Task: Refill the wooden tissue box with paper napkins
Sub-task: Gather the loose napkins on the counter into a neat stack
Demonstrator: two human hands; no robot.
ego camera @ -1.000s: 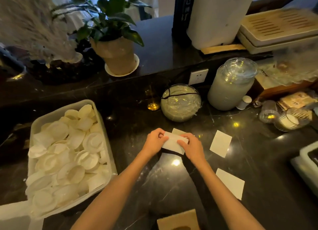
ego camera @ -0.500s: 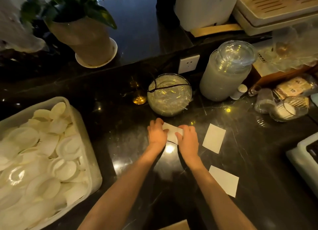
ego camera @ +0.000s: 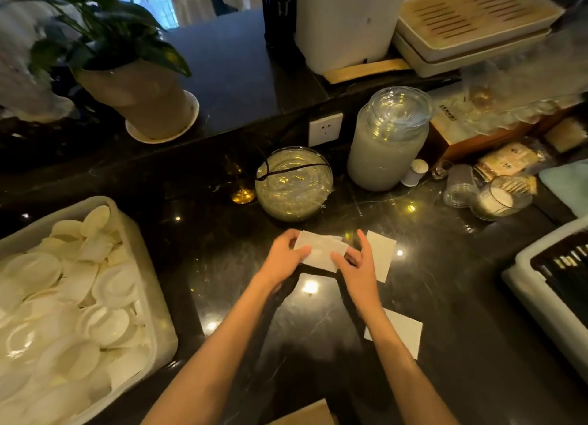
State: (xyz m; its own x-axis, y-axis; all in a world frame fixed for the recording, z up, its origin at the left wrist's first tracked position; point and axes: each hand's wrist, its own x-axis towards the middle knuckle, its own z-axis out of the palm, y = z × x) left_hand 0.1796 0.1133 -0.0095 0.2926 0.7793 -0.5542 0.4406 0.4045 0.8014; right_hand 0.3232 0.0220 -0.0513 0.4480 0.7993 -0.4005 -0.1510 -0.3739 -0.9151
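Both hands hold one white paper napkin [ego camera: 319, 252] just above the dark marble counter. My left hand [ego camera: 281, 259] grips its left end with thumb on top. My right hand [ego camera: 356, 265] pinches its right end, with the other fingers spread. A second napkin [ego camera: 381, 255] lies flat right of my right hand. A third napkin [ego camera: 407, 330] lies nearer, partly under my right forearm. A corner of the wooden tissue box [ego camera: 305, 414] shows at the bottom edge; its opening is out of view.
A white tub [ego camera: 149, 284] of small white dishes fills the left. Behind the napkin stand a round glass bowl [ego camera: 294, 184], a tall lidded glass jar [ego camera: 386, 141] and small glasses [ego camera: 496, 198]. A white bin [ego camera: 537, 297] sits right, a potted plant [ego camera: 136, 97] on the raised ledge.
The napkin was pressed flat on the counter under both hands half a second ago; now it is lifted slightly, and my right fingers have spread. The view shifted.
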